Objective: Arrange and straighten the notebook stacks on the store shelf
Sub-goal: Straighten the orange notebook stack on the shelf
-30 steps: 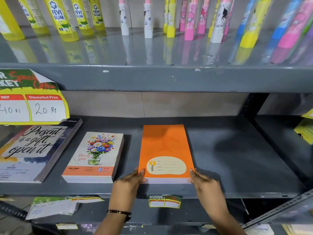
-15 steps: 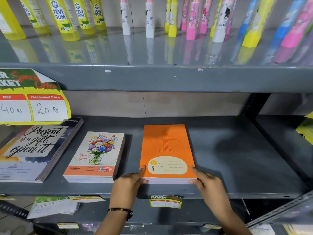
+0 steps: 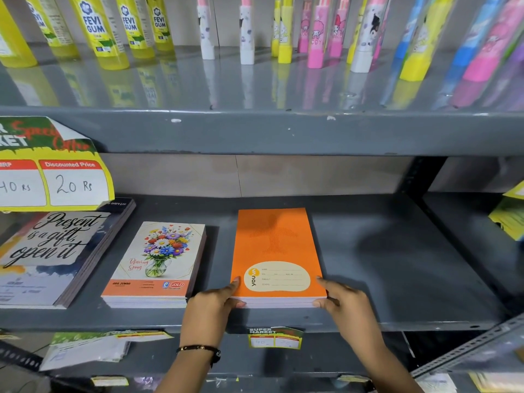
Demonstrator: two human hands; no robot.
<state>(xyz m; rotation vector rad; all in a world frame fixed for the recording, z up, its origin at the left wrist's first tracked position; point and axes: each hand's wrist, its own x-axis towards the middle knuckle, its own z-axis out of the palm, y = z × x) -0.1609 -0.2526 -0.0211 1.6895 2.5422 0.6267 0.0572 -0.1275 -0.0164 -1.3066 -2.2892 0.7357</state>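
An orange notebook stack (image 3: 275,245) lies on the grey middle shelf (image 3: 397,265), near its front edge. My left hand (image 3: 211,310) grips the stack's near left corner, thumb on the cover. My right hand (image 3: 344,307) presses against its near right corner, fingers along the side. To the left sits a flower-cover notebook stack (image 3: 158,262), squared up. Further left lies a larger stack with the words "Present is a gift, open it" (image 3: 54,251), partly under a price sign.
A yellow price sign (image 3: 54,171) hangs from the upper shelf at left. The upper shelf holds gum bottles (image 3: 93,29) and coloured tubes (image 3: 314,35). Yellow packs (image 3: 507,219) sit at far right. A small price tag (image 3: 273,337) sticks to the shelf lip.
The orange stack and both hands stay almost where they were. My right hand has closed in slightly against the stack's right corner.
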